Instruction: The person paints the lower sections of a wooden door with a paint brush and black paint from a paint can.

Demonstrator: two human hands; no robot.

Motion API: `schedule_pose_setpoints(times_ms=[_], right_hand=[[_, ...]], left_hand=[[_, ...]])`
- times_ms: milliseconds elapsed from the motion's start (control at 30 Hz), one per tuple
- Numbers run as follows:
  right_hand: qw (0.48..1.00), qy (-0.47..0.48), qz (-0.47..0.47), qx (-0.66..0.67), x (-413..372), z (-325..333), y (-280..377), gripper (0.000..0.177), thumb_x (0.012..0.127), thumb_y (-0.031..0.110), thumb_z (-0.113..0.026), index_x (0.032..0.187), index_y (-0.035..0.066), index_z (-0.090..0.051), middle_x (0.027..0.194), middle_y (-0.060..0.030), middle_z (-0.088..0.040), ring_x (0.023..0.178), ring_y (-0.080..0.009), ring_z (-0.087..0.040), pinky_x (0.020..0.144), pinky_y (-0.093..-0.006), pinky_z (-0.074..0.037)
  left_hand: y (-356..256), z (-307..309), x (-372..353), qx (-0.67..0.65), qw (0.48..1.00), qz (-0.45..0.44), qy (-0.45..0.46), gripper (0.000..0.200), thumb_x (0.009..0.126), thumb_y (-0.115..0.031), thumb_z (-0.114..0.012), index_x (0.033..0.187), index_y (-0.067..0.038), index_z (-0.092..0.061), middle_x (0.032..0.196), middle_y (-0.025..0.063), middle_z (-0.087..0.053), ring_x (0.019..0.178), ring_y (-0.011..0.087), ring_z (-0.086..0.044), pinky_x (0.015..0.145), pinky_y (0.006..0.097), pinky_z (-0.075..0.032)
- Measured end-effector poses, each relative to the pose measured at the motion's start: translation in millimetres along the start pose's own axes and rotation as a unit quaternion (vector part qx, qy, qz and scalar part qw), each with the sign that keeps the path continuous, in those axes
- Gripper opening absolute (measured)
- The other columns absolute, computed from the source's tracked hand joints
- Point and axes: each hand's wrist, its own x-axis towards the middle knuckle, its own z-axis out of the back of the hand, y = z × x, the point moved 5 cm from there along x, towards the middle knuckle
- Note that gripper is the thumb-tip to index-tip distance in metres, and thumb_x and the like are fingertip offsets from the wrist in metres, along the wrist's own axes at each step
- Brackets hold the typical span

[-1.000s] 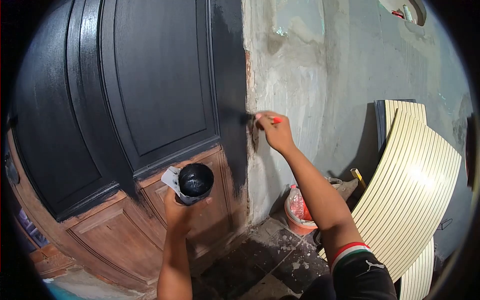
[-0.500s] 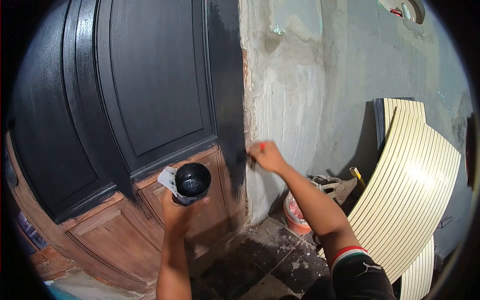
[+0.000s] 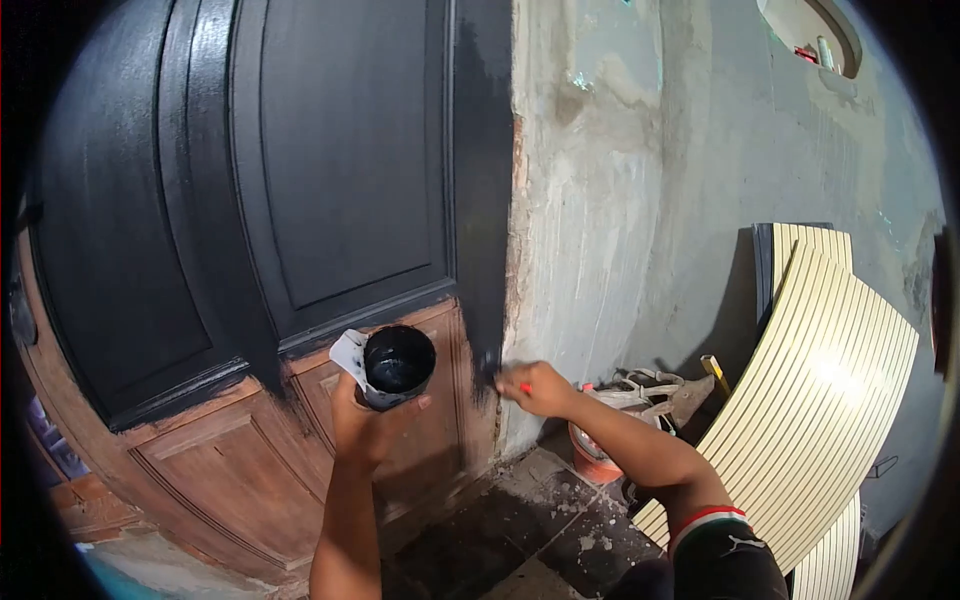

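Observation:
My left hand (image 3: 362, 425) is wrapped round a cup of black paint (image 3: 400, 362), tilted so that its dark inside shows. A white, paint-marked flap (image 3: 350, 355) sticks out at the cup's left side. My right hand (image 3: 538, 389) is closed on a paintbrush, at the right edge of the door (image 3: 350, 150). A bit of red shows at the fingers; the brush is mostly hidden and blurred. Black paint covers the door's upper panels and runs down its right edge to the brush. The lower panels (image 3: 205, 470) are bare brown wood.
Right of the door stands a rough grey plaster wall (image 3: 590, 200). An orange bucket (image 3: 594, 464) sits on the paint-spotted dark floor (image 3: 480, 535), beneath my right forearm. Curved cream slatted panels (image 3: 820, 400) lean at the right. A wall niche (image 3: 815, 30) holds small items.
My right hand has moved down along the door's right edge, and fresh black shows lower there. The view has shifted slightly; my left hand still holds the cup near the lower panel.

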Motion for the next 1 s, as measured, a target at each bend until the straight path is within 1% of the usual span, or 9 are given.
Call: schedule_pose_setpoints(times_ms=[167, 267, 333, 467, 667, 767, 833, 933, 1000], right_hand=[[0.994, 0.090, 0.046, -0.041, 83, 85, 38, 0.014, 0.091, 0.007, -0.072, 0.103, 0.002, -0.079, 0.099, -0.0171, -0.080, 0.091, -0.0369, -0.077, 0.086, -0.0444, -0.061], [0.962, -0.064, 0.214, -0.156, 176, 184, 116, 0.009, 0.090, 0.000, -0.071, 0.097, 0.003, -0.074, 0.104, -0.0147, -0.081, 0.095, -0.0337, -0.078, 0.087, -0.0420, -0.062], [0.940, -0.195, 0.208, -0.189, 213, 233, 150, 0.021, 0.100, 0.013, -0.077, 0.120, 0.004, -0.079, 0.119, -0.0135, -0.082, 0.101, -0.0258, -0.081, 0.089, -0.0354, -0.062], [0.901, -0.323, 0.221, -0.187, 216, 240, 168, 0.021, 0.101, 0.017, -0.078, 0.118, 0.006, -0.080, 0.113, -0.0159, -0.081, 0.095, -0.0333, -0.080, 0.082, -0.0402, -0.063], [0.983, 0.111, 0.051, -0.135, 96, 88, 86, 0.014, 0.100, 0.008, -0.072, 0.111, 0.003, -0.077, 0.103, -0.0160, -0.081, 0.090, -0.0335, -0.078, 0.082, -0.0385, -0.061], [0.981, 0.160, -0.042, -0.098, 97, 91, 81, 0.016, 0.099, 0.013, -0.067, 0.101, 0.003, -0.079, 0.101, -0.0168, -0.080, 0.092, -0.0368, -0.077, 0.085, -0.0437, -0.061], [0.997, -0.019, -0.005, -0.075, 138, 131, 102, 0.015, 0.100, 0.015, -0.070, 0.102, 0.003, -0.079, 0.097, -0.0154, -0.080, 0.085, -0.0337, -0.077, 0.082, -0.0407, -0.060], [0.951, -0.305, 0.023, 0.046, 184, 186, 127, 0.026, 0.107, 0.024, -0.070, 0.104, -0.001, -0.078, 0.081, -0.0055, -0.076, 0.075, -0.0083, -0.067, 0.070, -0.0287, -0.054], [0.906, -0.409, 0.087, 0.060, 184, 195, 148, 0.024, 0.107, 0.024, -0.070, 0.108, 0.001, -0.077, 0.081, -0.0042, -0.076, 0.075, -0.0085, -0.067, 0.070, -0.0279, -0.053]], left_hand=[[2, 11, 4, -0.042, 0.999, 0.005, -0.020, 0.076, 0.073, 0.001, -0.096, 0.140, -0.003, -0.061, 0.128, 0.0042, -0.073, 0.118, 0.0169, -0.070, 0.108, 0.0337, -0.054], [-2, 15, 6, -0.047, 0.998, 0.013, -0.036, 0.072, 0.074, 0.004, -0.094, 0.138, -0.003, -0.062, 0.128, 0.0059, -0.073, 0.118, 0.0187, -0.071, 0.106, 0.0357, -0.057], [-1, 15, 7, -0.068, 0.997, 0.010, -0.027, 0.072, 0.074, 0.004, -0.095, 0.138, -0.002, -0.062, 0.128, 0.0062, -0.074, 0.118, 0.0188, -0.072, 0.106, 0.0354, -0.057], [1, 19, 8, -0.085, 0.996, -0.004, -0.024, 0.079, 0.073, 0.000, -0.097, 0.143, 0.000, -0.059, 0.130, 0.0065, -0.072, 0.121, 0.0179, -0.069, 0.110, 0.0342, -0.054], [-11, 24, 5, -0.100, 0.995, 0.007, -0.009, 0.084, 0.072, 0.000, -0.098, 0.145, 0.001, -0.056, 0.133, 0.0073, -0.070, 0.123, 0.0180, -0.068, 0.112, 0.0341, -0.052], [-4, 30, 5, -0.086, 0.996, -0.024, -0.018, 0.084, 0.073, -0.002, -0.098, 0.145, 0.001, -0.056, 0.134, 0.0072, -0.070, 0.123, 0.0184, -0.068, 0.112, 0.0345, -0.052], [-5, 30, 5, -0.081, 0.996, -0.019, -0.029, 0.083, 0.073, -0.004, -0.099, 0.145, 0.001, -0.057, 0.133, 0.0072, -0.069, 0.123, 0.0185, -0.068, 0.112, 0.0346, -0.052], [-4, 30, 7, -0.065, 0.997, -0.012, -0.036, 0.083, 0.074, -0.007, -0.099, 0.145, 0.000, -0.057, 0.132, 0.0070, -0.069, 0.123, 0.0184, -0.068, 0.111, 0.0345, -0.053], [-3, 30, 6, -0.061, 0.998, -0.007, -0.035, 0.083, 0.073, -0.008, -0.099, 0.144, 0.000, -0.058, 0.132, 0.0070, -0.070, 0.123, 0.0183, -0.068, 0.111, 0.0343, -0.053]])
